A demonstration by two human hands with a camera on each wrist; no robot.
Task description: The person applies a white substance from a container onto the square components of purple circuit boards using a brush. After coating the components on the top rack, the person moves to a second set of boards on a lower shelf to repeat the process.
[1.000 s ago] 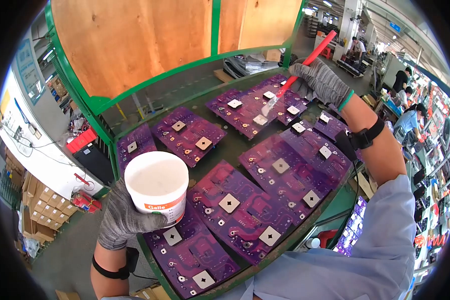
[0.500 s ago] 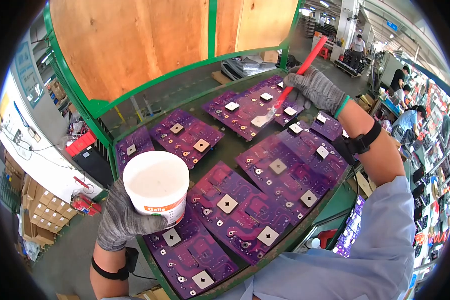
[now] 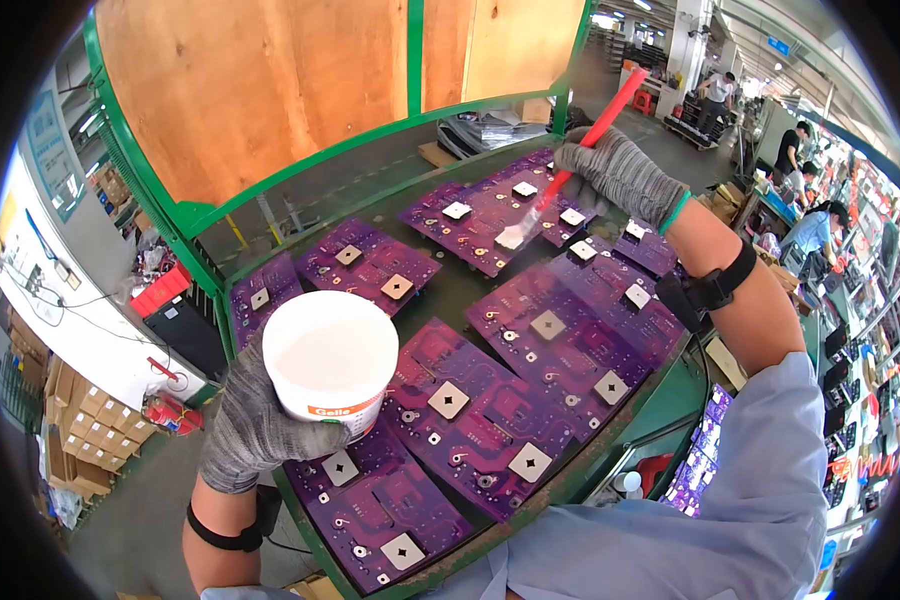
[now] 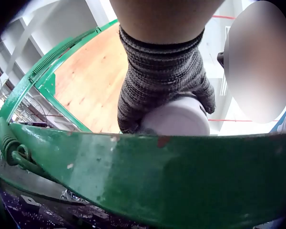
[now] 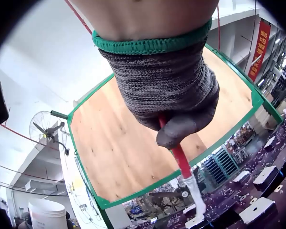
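My gloved left hand (image 3: 255, 430) grips a white tub (image 3: 330, 365) of pale paste, held above the near left purple boards; the left wrist view shows the same hand (image 4: 159, 78) curled round the tub (image 4: 176, 119). My gloved right hand (image 3: 615, 170) holds a red-handled brush (image 3: 580, 150) at the far side of the table. The brush's white bristles (image 3: 513, 236) touch a square metal pad on a far purple circuit board (image 3: 480, 225). From the right wrist, the hand (image 5: 174, 102) pinches the red brush (image 5: 181, 160), its tip down on a pad.
Several purple circuit boards (image 3: 470, 420) with square metal pads cover the green-edged table (image 3: 650, 410). A wooden panel in a green frame (image 3: 270, 90) stands behind. A green rail (image 4: 148, 176) crosses the left wrist view. People work at benches (image 3: 810, 150) far right.
The brush tip has slid left and nearer along the far board, from one pad to another. My left hand has shifted the tub slightly right and tilted it.
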